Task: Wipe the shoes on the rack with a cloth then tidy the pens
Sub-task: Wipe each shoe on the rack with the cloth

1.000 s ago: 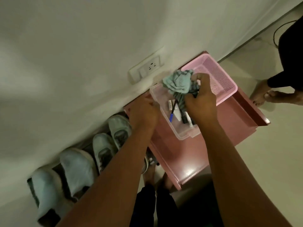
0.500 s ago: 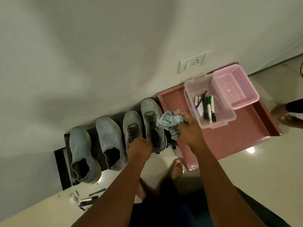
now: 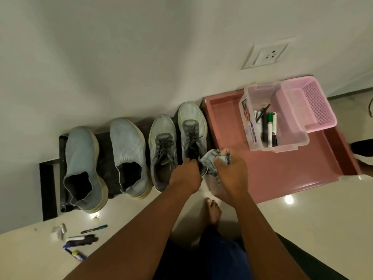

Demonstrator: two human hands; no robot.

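1. Step: shoe wiping, prob just starting on the rightmost laced shoe [image 3: 191, 130]. Four shoes sit in a row on the black rack [image 3: 47, 178]: two slip-ons [image 3: 82, 166] at left, two laced at right.
2. R hand [image 3: 230, 172] has fingers curled round a bunched cloth [image 3: 210, 158], held just beside the heel end of that shoe, touching or nearly so; can't tell which.
3. L hand [image 3: 184, 176] is at the heel/collar of the same shoe, fingers curled down onto it. Looks like a steadying grip, but fingertips are hidden behind the knuckles, so real hold vs resting: can't confirm.
4. Next move, my read: hold the shoe steady w/ L, drag cloth along the upper toward the toe, then move leftward thru the other three. Cloth is wadded; prob needs some spreading for contact area.
5. Pens: some lie loose on the floor [image 3: 84, 239] at lower left, others are already in the clear tub [image 3: 252, 91] on the pink tray-like unit [image 3: 282, 178], next to the pink basket [image 3: 314, 83]. Pen step not yet started, judging by the loose ones.
6. Hard to see: dim light; floor items beside the pens are small, can't ID all of them. Rack lower tiers, if any, are out of view. Someone's foot is cut off at right edge.
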